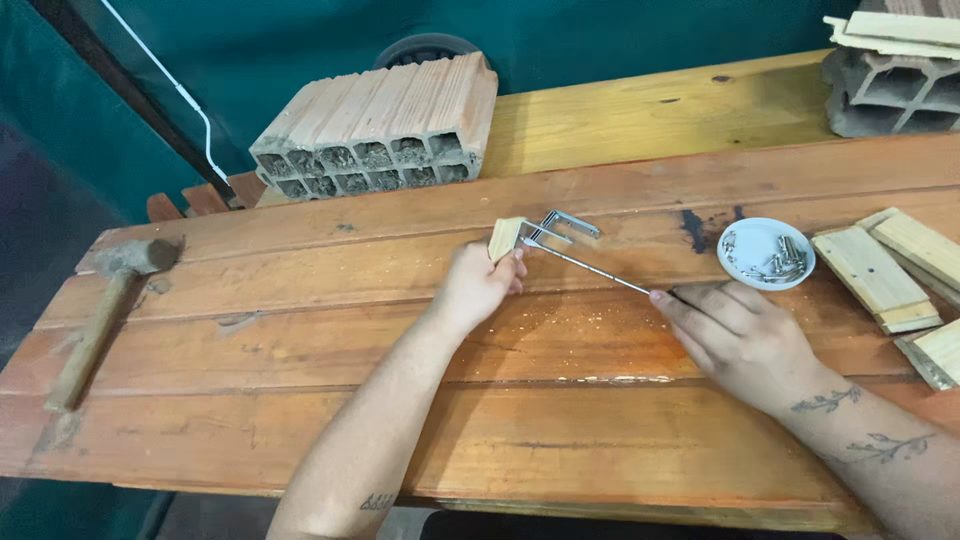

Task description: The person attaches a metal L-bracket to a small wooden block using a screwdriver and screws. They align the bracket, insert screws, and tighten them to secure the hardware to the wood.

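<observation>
My left hand (pixel 477 285) grips a small pale wooden block (pixel 505 238) with a bent metal bracket (pixel 562 227) against it, near the middle of the wooden workbench (pixel 300 420). My right hand (pixel 740 335) holds a screwdriver; its thin metal shaft (pixel 590 270) runs from my fingertips up-left to the bracket. The screwdriver's handle is hidden under my right hand.
A white dish (pixel 766 253) of several screws sits right of my hands. Pale wooden slats (pixel 880 275) lie at the right edge. A hollow clay brick (pixel 385 125) stands behind, another brick (pixel 890 85) at the top right. A hammer (pixel 100 310) lies at the left.
</observation>
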